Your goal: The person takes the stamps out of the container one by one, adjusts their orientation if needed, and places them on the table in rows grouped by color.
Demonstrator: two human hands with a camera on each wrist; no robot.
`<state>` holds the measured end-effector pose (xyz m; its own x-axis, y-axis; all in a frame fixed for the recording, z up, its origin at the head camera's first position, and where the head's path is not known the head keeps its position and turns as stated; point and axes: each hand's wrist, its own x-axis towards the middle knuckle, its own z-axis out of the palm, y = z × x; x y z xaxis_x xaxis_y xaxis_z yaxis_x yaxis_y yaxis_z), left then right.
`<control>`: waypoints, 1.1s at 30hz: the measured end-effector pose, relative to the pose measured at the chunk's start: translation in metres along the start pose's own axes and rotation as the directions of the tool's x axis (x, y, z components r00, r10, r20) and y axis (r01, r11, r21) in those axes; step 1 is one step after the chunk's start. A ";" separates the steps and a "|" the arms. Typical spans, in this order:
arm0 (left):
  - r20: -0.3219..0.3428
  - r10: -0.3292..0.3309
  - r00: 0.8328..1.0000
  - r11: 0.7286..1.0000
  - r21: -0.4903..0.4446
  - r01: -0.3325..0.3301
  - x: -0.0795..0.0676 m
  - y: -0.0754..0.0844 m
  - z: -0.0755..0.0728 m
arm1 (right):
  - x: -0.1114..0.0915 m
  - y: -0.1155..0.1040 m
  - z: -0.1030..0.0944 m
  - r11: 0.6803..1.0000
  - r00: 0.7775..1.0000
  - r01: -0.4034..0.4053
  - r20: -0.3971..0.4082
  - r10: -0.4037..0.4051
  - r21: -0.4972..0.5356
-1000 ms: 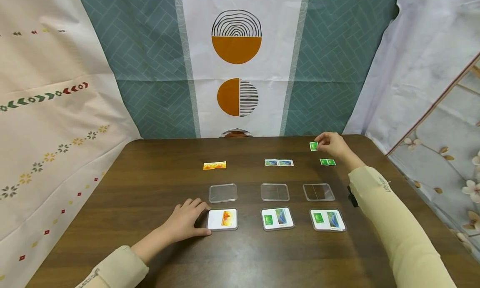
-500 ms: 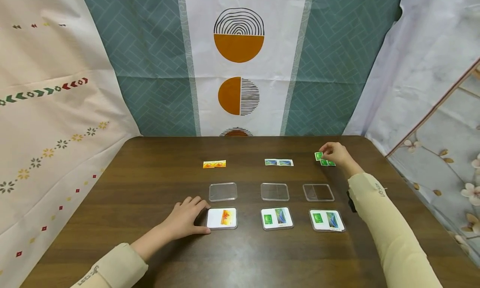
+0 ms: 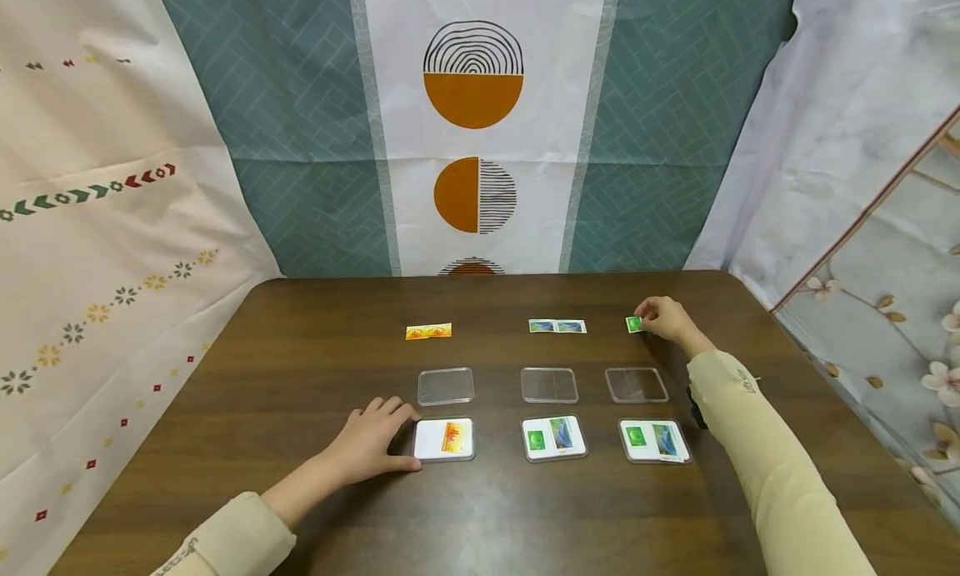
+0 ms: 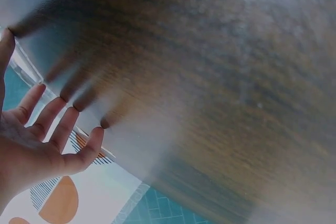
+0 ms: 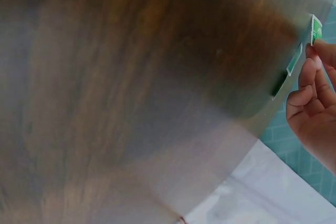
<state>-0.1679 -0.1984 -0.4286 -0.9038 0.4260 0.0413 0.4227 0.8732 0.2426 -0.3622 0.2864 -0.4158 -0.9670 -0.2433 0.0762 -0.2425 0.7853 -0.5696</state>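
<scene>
1. Your left hand (image 3: 372, 447) is spread, fingers loosely extended, fingertips and thumb at the near-left edge of the clear case (image 3: 427, 443) bearing an orange picture; it grips nothing that shows.
2. Your right hand (image 3: 667, 319) pinches a small green card (image 3: 633, 324) by one edge, over the far right of the table (image 3: 337, 343).
3. Pinch lightly, I'd judge: so thin a card could bend or stick to a fingertip. If you lay it down, lower it level and release it without dragging.
4. Mind the second green card (image 5: 295, 59) just beneath your fingers in the right wrist view; a low knuckle could nudge it.
5. Rest the left hand lightly, since a push might slide the case.
6. Your right hand hides the second card from the head view, so its full outline is unclear. Whether the pinched card touches the table, you can't tell. The left wrist view crops your thumb and blurs the wood.
</scene>
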 end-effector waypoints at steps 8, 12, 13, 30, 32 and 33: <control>-0.012 0.002 1.000 1.000 0.002 -0.002 0.000 0.000 0.000 | 0.004 0.002 0.004 0.997 0.999 -0.040 -0.018 0.039 -0.066; -0.012 0.003 1.000 1.000 0.004 -0.003 0.000 0.001 0.000 | 0.006 -0.001 0.006 0.992 0.998 -0.055 -0.026 0.052 -0.111; -0.012 0.003 1.000 1.000 0.003 -0.003 0.000 0.001 0.000 | 0.006 -0.002 0.006 0.991 0.998 -0.057 -0.024 0.055 -0.118; -0.025 0.013 1.000 1.000 -0.003 -0.013 -0.002 0.000 0.002 | 0.009 -0.015 0.008 0.962 0.991 -0.129 0.014 0.136 -0.242; -0.026 0.012 1.000 1.000 0.001 -0.012 -0.001 0.000 0.002 | 0.009 -0.016 0.008 0.962 0.991 -0.125 0.013 0.132 -0.243; -0.025 0.009 1.000 1.000 0.000 -0.009 -0.001 0.000 0.002 | 0.009 -0.016 0.007 0.962 0.991 -0.124 0.014 0.131 -0.243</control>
<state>-0.1666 -0.1985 -0.4301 -0.9012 0.4280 0.0681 0.4311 0.8691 0.2423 -0.3666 0.2675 -0.4122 -0.9891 -0.1466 -0.0109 -0.1329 0.9238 -0.3591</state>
